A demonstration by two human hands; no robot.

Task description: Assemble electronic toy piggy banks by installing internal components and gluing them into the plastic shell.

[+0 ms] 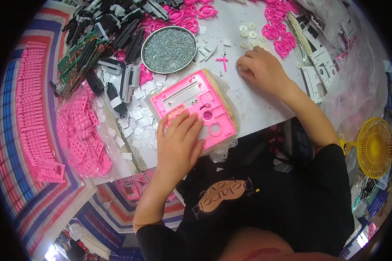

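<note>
Flat on the lower left part of a pink plastic housing point(225, 119) lies my left hand point(178, 139), its fingers stretched out. The housing has a long slot, small square openings and two round holes. It rests tilted on a padded block point(220, 89) wrapped in clear plastic. My right hand point(265, 71) is over the white table to the right, fingers curled in; whatever they hold, if anything, is hidden. Just beyond it are several whitish round discs point(244, 32). A pink cross-shaped part point(222, 61) lies between the right hand and the housing.
A round metal dish point(170, 50) of small screws stands behind the housing. Black and grey mechanisms point(126, 37) with wires pile up at the left, near white square pieces point(139, 117) and bagged pink grilles point(82, 135). Pink ring parts point(276, 28) lie at the back; a yellow fan point(374, 148) is at right.
</note>
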